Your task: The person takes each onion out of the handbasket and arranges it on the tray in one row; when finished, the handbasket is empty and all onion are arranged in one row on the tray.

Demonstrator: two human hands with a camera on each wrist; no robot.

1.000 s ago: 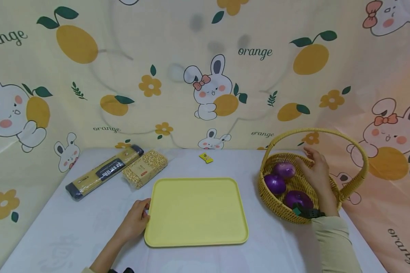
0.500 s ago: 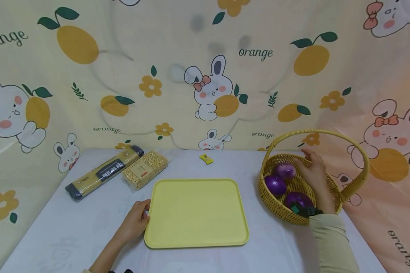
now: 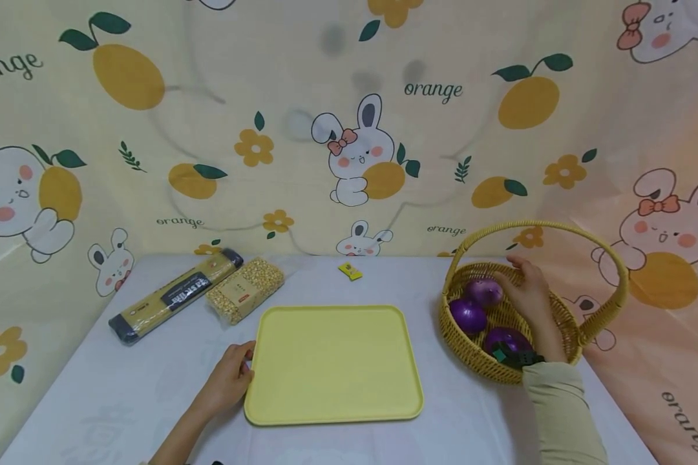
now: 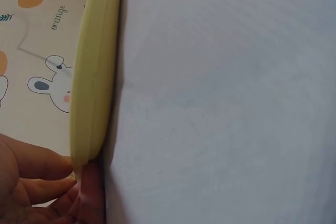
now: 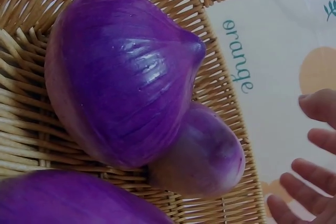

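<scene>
My left hand [image 3: 231, 373] pinches the left edge of a yellow tray [image 3: 334, 365] lying on the table; in the left wrist view its thumb and fingers [image 4: 42, 161] meet at the tray's rim [image 4: 97, 72]. Over the right part of a wicker basket [image 3: 483, 368] hovers my right hand [image 3: 529, 290], fingers spread and holding nothing. Inside the basket are a glossy purple onion [image 5: 126, 77], a smaller, paler purple potato-like vegetable [image 5: 202, 153] against it, and a smooth purple vegetable [image 5: 68, 200], partly behind my wrist in the head view. The right fingertips [image 5: 315, 106] are apart from all three.
A long pasta-like package [image 3: 177, 297] and a clear bag of yellow kernels [image 3: 246, 289] lie at the back left. A small yellow packet [image 3: 350, 271] lies behind the tray. The basket's tall handle [image 3: 541, 225] arches over its opening. A printed cloth hangs behind the table.
My right hand has shifted slightly left over the basket, nearer the paler purple vegetable. The left hand stays at the tray's edge.
</scene>
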